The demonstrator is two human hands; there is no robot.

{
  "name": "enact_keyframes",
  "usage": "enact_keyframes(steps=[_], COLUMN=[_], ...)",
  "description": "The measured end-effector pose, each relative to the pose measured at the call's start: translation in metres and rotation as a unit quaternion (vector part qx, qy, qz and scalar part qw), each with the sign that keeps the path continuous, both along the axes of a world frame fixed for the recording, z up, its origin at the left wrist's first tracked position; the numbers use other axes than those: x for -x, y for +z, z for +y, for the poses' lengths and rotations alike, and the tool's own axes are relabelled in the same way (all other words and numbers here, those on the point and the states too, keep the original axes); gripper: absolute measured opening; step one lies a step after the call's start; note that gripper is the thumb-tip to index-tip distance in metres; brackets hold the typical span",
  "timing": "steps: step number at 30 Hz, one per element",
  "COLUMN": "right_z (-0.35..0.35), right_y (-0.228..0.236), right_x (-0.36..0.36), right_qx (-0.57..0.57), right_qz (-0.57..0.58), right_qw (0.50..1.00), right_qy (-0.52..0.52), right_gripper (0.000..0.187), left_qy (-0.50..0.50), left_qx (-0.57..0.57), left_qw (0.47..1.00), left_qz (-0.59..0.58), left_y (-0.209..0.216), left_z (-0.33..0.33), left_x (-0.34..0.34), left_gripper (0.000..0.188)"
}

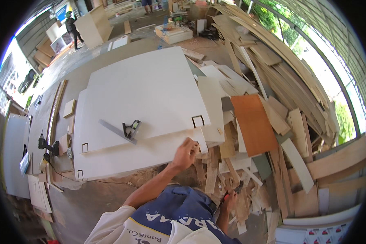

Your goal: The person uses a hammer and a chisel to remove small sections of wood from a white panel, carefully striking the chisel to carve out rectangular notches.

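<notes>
My left hand [186, 154] is over the near right edge of a large white panel [138, 89], its fingers curled together. Beside the fingertips is a small white strip [201, 138] at the panel's edge. Whatever the fingers pinch is too small to make out. Low on my right side, my right hand [229, 198] is closed around a black-and-red hand tool [239, 187], its exact kind unclear. On the upper panel lies a combination square [130, 131] with a metal blade and black head. Dark square outlines mark the panel corners, and a second white panel [118, 160] shows underneath.
Offcuts [211, 175] litter the floor on my right, with an orange-brown board [254, 124] among them. Long boards [288, 77] are heaped behind. A cordless drill [48, 145] stands left of the panels. Far left, a person [72, 30] stands beside a large box-shaped cabinet [94, 26].
</notes>
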State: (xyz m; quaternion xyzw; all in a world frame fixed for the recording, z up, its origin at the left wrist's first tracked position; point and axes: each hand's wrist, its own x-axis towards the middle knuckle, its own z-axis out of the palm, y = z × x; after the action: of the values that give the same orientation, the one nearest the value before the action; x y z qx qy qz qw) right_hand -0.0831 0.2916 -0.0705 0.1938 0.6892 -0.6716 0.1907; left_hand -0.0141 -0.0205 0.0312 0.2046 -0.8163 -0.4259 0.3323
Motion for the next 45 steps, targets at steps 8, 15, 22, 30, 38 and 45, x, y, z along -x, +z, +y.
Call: enact_keyframes(steps=[8,15,22,30,38,45], right_z=[-0.006,-0.038,-0.087,-0.117,-0.094,-0.075], right_y=[-0.011,0.042,0.096,0.126,0.089,0.045], right_x=[0.015,0.009,-0.003,-0.032,-0.062,-0.127], right_qx=[-0.008,0.088,0.315,0.387,0.261,0.235], right_qz=[0.085,0.069,0.156,0.140,0.175,0.091], right_qw=[0.996,0.993,0.928,0.880,0.891,0.878], right_qy=[-0.010,-0.032,-0.125,-0.238,-0.327,-0.406], right_gripper=[0.011,0.019,0.023,0.021,0.013,0.017], left_qy=[0.249,0.101,-0.331,-0.357,-0.443,-0.507], left_qx=[-0.076,0.068,-0.042,-0.006,0.244,0.359], left_qw=[0.965,0.989,0.931,0.926,0.841,0.767], left_qz=[-0.032,-0.079,-0.145,-0.122,-0.190,-0.159], left_y=[0.017,0.017,0.028,0.051,0.014,-0.004], left_z=[-0.075,-0.003,0.105,0.097,0.067,0.056], left_x=[-0.014,-0.045,-0.014,0.016,0.025,0.038], left_gripper=[0.063,0.067,0.074,0.088,0.066,0.069])
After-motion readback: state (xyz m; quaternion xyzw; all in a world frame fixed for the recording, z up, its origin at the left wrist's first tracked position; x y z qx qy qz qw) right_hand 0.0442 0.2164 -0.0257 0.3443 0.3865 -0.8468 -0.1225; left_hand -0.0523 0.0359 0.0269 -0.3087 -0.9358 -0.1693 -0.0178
